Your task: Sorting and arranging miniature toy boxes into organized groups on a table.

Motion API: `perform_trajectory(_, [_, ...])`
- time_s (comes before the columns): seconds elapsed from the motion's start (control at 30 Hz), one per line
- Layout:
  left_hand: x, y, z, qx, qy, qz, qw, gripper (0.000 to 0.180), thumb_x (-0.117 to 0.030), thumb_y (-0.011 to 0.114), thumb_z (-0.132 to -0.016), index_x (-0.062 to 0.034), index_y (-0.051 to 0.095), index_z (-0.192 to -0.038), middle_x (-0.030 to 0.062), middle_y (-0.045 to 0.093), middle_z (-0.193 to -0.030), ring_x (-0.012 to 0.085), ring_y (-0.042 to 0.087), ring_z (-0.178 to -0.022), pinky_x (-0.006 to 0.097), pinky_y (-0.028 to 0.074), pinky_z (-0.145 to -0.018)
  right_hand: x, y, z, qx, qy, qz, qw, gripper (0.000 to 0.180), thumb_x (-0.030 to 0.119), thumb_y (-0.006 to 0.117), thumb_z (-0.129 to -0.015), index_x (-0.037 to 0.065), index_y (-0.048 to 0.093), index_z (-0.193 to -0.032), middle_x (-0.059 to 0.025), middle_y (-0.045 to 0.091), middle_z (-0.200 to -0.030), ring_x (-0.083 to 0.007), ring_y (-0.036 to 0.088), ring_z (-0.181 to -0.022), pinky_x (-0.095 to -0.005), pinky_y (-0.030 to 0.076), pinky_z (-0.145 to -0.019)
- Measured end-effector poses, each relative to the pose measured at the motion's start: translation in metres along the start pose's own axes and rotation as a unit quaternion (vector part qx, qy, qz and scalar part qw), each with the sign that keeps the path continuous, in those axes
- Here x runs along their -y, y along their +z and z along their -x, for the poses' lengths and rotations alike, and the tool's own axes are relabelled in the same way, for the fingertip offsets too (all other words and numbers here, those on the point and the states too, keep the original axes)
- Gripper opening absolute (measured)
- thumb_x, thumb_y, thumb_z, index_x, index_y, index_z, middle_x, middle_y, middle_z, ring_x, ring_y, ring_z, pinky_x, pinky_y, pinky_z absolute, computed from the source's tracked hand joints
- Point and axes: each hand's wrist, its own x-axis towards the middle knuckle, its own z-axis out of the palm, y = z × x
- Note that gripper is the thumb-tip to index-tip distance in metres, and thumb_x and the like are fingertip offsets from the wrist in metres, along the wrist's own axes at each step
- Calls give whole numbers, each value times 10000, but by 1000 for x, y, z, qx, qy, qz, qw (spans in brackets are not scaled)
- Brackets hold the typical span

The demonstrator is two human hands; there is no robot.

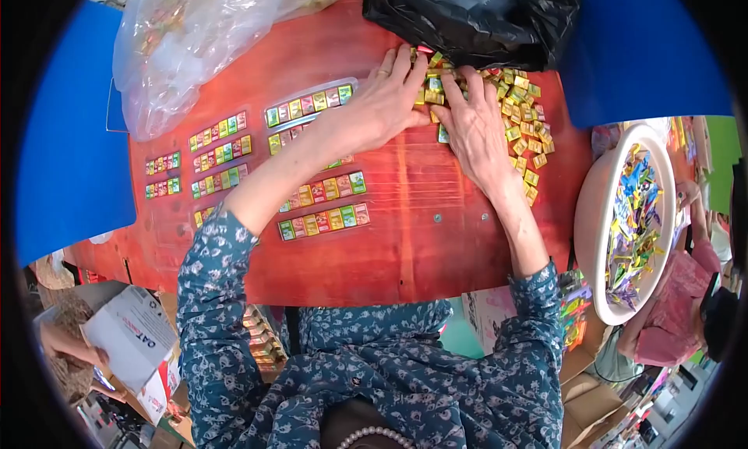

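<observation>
My left hand and my right hand lie side by side on a red wooden table, fingers spread over a loose heap of small yellow and green wrapped candies at the far edge. Both hands press on the heap next to a black plastic bag. Whether either hand grips a piece is hidden by the fingers. Rows of small coloured packets lie in neat lines on the table to the left of my forearm.
A clear plastic bag lies at the far left of the table. A white bowl of coloured wrappers stands at the right. A cardboard box sits low at the left. A person in pink is at the right.
</observation>
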Motion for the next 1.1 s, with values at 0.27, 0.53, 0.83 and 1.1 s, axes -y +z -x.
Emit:
perform_trajectory(0.27, [-8, 3, 16, -28, 27, 13, 999, 815, -269, 684, -911, 111, 245, -1482, 354, 236, -1528, 501, 279, -1425, 529, 336, -1148, -9, -23, 20, -48, 22, -55, 997, 363, 28, 697, -826, -14, 652, -1184, -204, 599, -1187, -386, 569, -1056, -443, 492, -907])
perform_trajectory(0.53, [-6, 6, 15, -37, 65, -46, 996, 779, -330, 656, -919, 81, 308, -1481, 266, 268, -1560, 442, 269, -1453, 590, 330, -1124, -18, -9, -10, -78, 8, -75, 994, 227, 7, 656, -832, -7, 675, -1057, -197, 635, -1004, -398, 588, -954, -444, 495, -837])
perform_trajectory(0.83, [11, 4, 7, -53, 33, -98, 993, 763, -376, 629, -933, 81, 331, -1467, 267, 273, -1563, 420, 238, -1474, 633, 315, -1117, -27, -13, -32, 22, 1, -82, 996, 278, 39, 683, -834, 9, 678, -1110, -223, 654, -1004, -405, 651, -944, -464, 529, -803])
perform_trajectory(1.1, [8, 12, 12, -55, 82, -79, 992, 751, -372, 631, -931, 99, 350, -1444, 260, 301, -1545, 422, 258, -1464, 618, 315, -1126, -33, -14, -25, 47, 9, -125, 991, 289, 35, 648, -881, 6, 652, -1169, -215, 634, -1061, -403, 646, -948, -447, 518, -825])
